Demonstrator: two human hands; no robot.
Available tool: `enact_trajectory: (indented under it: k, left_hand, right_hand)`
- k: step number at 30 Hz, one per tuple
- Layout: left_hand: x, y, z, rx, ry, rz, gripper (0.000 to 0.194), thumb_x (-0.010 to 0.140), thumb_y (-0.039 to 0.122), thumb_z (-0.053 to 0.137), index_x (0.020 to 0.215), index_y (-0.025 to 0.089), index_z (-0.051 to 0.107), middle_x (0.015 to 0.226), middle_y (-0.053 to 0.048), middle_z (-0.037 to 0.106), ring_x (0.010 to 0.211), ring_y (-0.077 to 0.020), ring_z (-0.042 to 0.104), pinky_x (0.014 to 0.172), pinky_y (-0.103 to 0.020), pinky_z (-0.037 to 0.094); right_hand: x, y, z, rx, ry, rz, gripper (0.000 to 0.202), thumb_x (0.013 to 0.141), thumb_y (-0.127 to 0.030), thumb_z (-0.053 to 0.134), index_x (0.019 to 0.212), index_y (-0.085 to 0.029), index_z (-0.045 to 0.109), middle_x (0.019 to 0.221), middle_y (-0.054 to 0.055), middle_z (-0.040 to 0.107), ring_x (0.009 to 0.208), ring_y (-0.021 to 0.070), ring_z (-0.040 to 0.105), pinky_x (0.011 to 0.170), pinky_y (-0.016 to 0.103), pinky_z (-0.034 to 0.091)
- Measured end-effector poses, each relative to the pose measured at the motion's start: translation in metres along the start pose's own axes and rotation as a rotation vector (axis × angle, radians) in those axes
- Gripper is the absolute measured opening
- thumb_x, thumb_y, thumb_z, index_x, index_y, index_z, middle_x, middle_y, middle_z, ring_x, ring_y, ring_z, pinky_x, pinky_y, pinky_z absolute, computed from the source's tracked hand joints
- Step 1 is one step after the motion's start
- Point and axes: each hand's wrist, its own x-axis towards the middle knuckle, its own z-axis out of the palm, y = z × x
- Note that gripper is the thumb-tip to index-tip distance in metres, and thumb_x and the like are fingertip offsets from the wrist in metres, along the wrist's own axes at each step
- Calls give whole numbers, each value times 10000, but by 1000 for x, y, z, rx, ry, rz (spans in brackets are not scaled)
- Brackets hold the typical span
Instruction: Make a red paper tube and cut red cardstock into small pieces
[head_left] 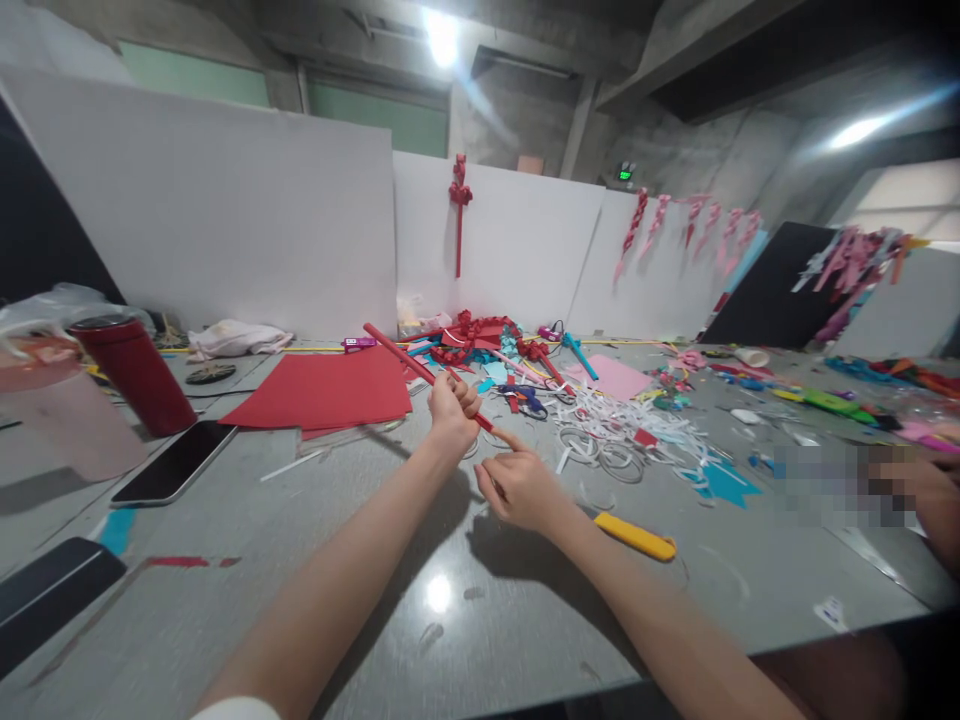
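My left hand (pixel 452 412), raised over the middle of the table, is wrapped around a thin red tube (pixel 397 352), apparently rolled paper. The tube slants from the upper left down to the right. At its lower right end the index finger of my right hand (pixel 525 487) reaches out and seems to touch the tip. The other fingers of that hand are curled in, with nothing visible in them. Red paper sheets (pixel 330 388) lie to the left of my hands. Right of my right forearm is a yellow utility knife (pixel 636 537).
White paper strips (pixel 622 420) and blue-handled scissors (pixel 529 400) lie right of centre. A phone (pixel 176 462), a red bottle (pixel 135 375) and a pink jug (pixel 67 420) stand or lie at left. Red paper decorations (pixel 459 215) hang on white boards. Another person's arm (pixel 941 505) is at right.
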Motion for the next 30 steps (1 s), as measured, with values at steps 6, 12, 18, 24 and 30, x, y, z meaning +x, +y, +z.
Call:
enact_trajectory:
  k: [6, 12, 18, 24, 30]
  left_hand:
    - [-5, -5, 0, 37, -93, 61, 450, 958, 158, 505, 632, 224, 203, 478, 112, 130, 357, -50, 110, 387, -217, 41]
    - [-3, -5, -5, 80, -204, 25, 481, 1016, 241, 508, 628, 225, 224, 457, 108, 158, 353, -51, 116, 378, -204, 29]
    - [1, -2, -9, 70, -321, -74, 517, 1015, 304, 555, 625, 223, 226, 455, 109, 159, 347, -50, 102, 362, -200, 19]
    - [1, 3, -10, 25, -431, -179, 553, 1003, 317, 593, 628, 220, 199, 470, 111, 127, 350, -49, 93, 360, -204, 19]
    - [6, 2, -10, -10, -328, -153, 521, 1010, 268, 551, 631, 223, 196, 476, 112, 119, 346, -46, 109, 354, -199, 36]
  right_hand:
    - [0, -12, -1, 638, 151, 394, 507, 1091, -338, 412, 647, -225, 628, 441, -68, 523, 393, 103, 438, 1106, 480, 449]
    - [2, -11, -3, 1250, 309, 719, 532, 1016, -489, 560, 611, -176, 707, 384, -8, 525, 334, 123, 492, 521, 283, 468]
    - [10, -4, -11, 1565, 417, 845, 440, 925, -420, 642, 572, -165, 704, 341, -15, 462, 328, 117, 472, 450, 254, 437]
    - [14, 0, -16, 1871, 594, 986, 275, 845, -228, 666, 573, -190, 678, 332, -85, 391, 332, 54, 312, 983, 364, 583]
    - [13, -2, -20, 1744, 623, 886, 288, 883, -302, 660, 612, -205, 681, 358, -80, 404, 359, 87, 375, 939, 430, 589]
